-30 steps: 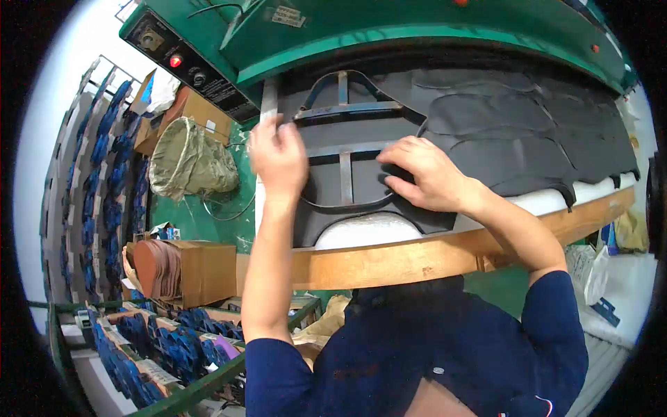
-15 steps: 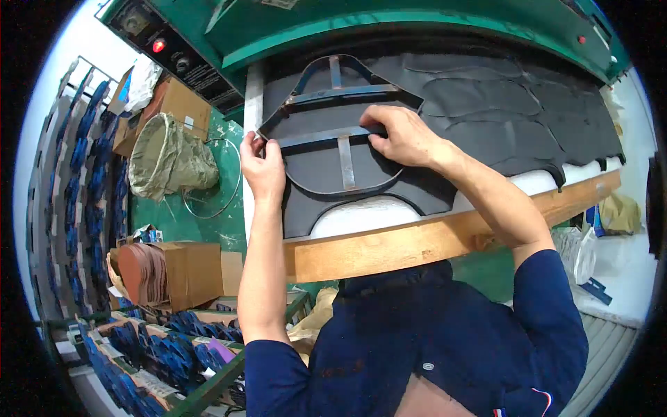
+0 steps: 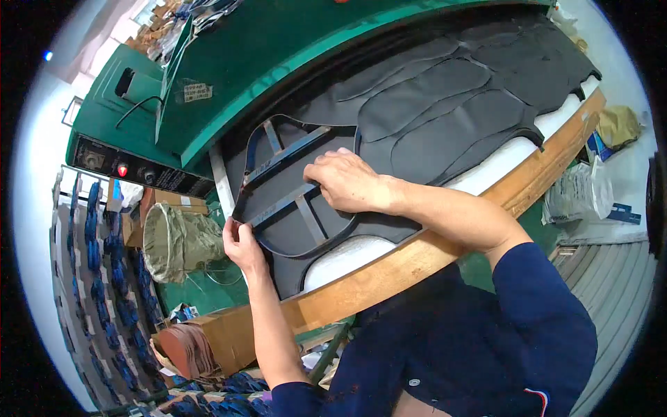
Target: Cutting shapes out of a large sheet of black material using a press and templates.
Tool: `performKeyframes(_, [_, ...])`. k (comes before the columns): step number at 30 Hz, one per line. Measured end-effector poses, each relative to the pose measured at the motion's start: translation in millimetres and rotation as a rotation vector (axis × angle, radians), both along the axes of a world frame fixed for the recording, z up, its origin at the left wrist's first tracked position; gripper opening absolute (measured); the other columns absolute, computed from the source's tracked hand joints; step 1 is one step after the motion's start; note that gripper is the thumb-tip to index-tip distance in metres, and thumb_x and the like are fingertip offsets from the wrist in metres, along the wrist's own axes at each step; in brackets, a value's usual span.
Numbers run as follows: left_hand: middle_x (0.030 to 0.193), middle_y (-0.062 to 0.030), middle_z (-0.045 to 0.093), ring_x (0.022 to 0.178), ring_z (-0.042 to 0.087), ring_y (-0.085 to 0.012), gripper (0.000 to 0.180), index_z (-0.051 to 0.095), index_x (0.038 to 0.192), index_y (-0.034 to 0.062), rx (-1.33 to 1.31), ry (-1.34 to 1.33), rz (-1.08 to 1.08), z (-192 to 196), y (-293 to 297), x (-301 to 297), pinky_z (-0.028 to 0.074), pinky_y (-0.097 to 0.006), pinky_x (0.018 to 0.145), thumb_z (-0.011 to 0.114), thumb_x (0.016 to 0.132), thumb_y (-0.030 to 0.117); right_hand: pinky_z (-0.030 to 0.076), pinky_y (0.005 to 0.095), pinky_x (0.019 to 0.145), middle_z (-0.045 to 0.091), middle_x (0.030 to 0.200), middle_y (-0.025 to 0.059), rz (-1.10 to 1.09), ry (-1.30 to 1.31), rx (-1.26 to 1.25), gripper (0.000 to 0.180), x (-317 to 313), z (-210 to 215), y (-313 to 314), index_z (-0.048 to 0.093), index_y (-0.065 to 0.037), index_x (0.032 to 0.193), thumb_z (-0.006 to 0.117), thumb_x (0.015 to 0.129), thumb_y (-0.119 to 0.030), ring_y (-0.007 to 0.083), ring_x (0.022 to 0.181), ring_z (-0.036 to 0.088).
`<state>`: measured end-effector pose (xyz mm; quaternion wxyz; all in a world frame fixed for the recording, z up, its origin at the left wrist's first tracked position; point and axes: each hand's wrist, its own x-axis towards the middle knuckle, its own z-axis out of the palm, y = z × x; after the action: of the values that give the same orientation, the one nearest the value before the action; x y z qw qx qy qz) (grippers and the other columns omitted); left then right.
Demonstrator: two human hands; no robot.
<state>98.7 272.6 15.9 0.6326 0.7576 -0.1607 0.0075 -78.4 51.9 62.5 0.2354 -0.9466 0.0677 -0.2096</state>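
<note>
A metal cutting die (image 3: 287,156), a curved steel outline with dark crossbars, lies on a black sheet (image 3: 445,97). At the die's near left rim, my left hand (image 3: 243,247) is closed, thumb and fingers pinching the edge. My right hand (image 3: 345,182) reaches over the die's right part, its fingers curled at the end of the lower crossbar; the fingertips are partly hidden. To the right of the die, curved cut lines outline several large shapes in the sheet. White board (image 3: 354,256) shows through rounded gaps along the sheet's near edge.
A wooden beam (image 3: 389,274) borders the work surface nearest me. Behind it stands a green machine (image 3: 278,62) with a lit red button (image 3: 122,170). Leftward are a cloth sack (image 3: 177,240), a cardboard box (image 3: 233,337) and racks of blue-edged pieces (image 3: 90,250).
The view has turned, so the die and table now appear tilted and more of the machine shows at the left. Both hands remain on the die, the right one's grip slightly shifted.
</note>
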Motion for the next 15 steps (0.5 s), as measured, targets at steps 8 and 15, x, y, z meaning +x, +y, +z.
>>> performKeyframes(8, [0.098, -0.0063, 0.061, 0.088, 0.056, -0.0143, 0.039, 0.057, 0.118, -0.0086, -0.011, -0.031, 0.012, 1.7, 0.4, -1.1, 0.045, -0.026, 0.082, 0.060, 0.082, 0.005, 0.044, 0.0433, 0.084, 0.065, 0.091, 0.0146, -0.004, -0.023, -0.003, 0.021, 3.8, -4.1, 1.5, 0.063, -0.004, 0.098, 0.061, 0.077, -0.005, 0.0320, 0.094, 0.061])
performKeyframes(15, [0.102, -0.0069, 0.061, 0.091, 0.057, -0.0142, 0.043, 0.055, 0.124, -0.0084, -0.030, 0.002, -0.057, 0.5, -0.5, -3.6, 0.046, -0.026, 0.084, 0.063, 0.085, 0.005, 0.045, 0.0431, 0.087, 0.065, 0.094, 0.0140, 0.007, 0.042, 0.020, 0.023, 10.6, -2.3, -11.1, 0.062, -0.005, 0.100, 0.063, 0.078, -0.008, 0.0320, 0.097, 0.061])
